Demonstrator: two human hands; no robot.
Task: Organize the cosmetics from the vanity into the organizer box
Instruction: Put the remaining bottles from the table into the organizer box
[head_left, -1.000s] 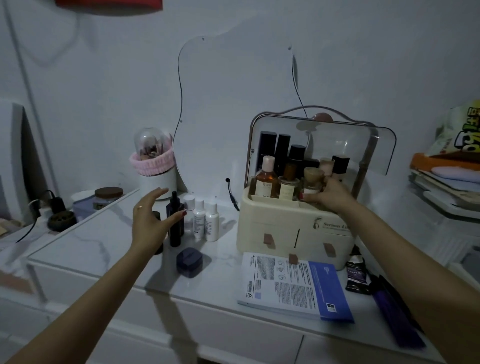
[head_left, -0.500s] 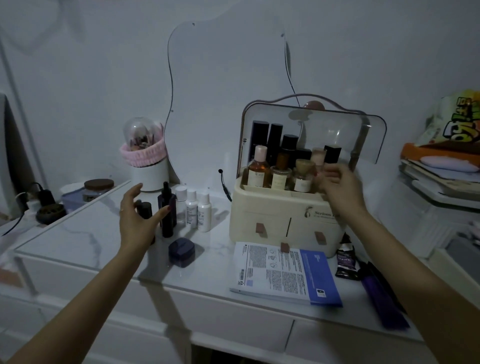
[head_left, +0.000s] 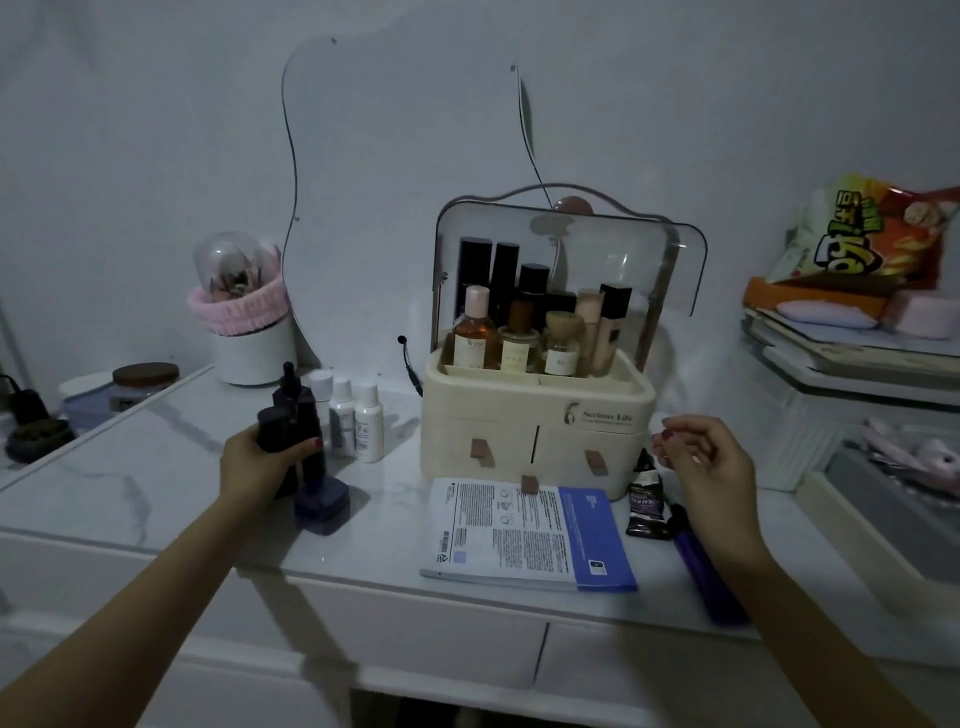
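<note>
Your left hand (head_left: 260, 462) grips the upright short dark cylindrical bottle (head_left: 274, 428), left of the lid-raised cream plastic organizer box (head_left: 535, 415); your right hand (head_left: 701, 462) hangs loosely curled, empty, nearer the box.

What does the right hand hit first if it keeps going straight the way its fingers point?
Probably the organizer box: the right hand, empty with loosely curled fingers, points left and up toward its lower right drawer front. Depth is unclear, so it might pass just in front.
</note>
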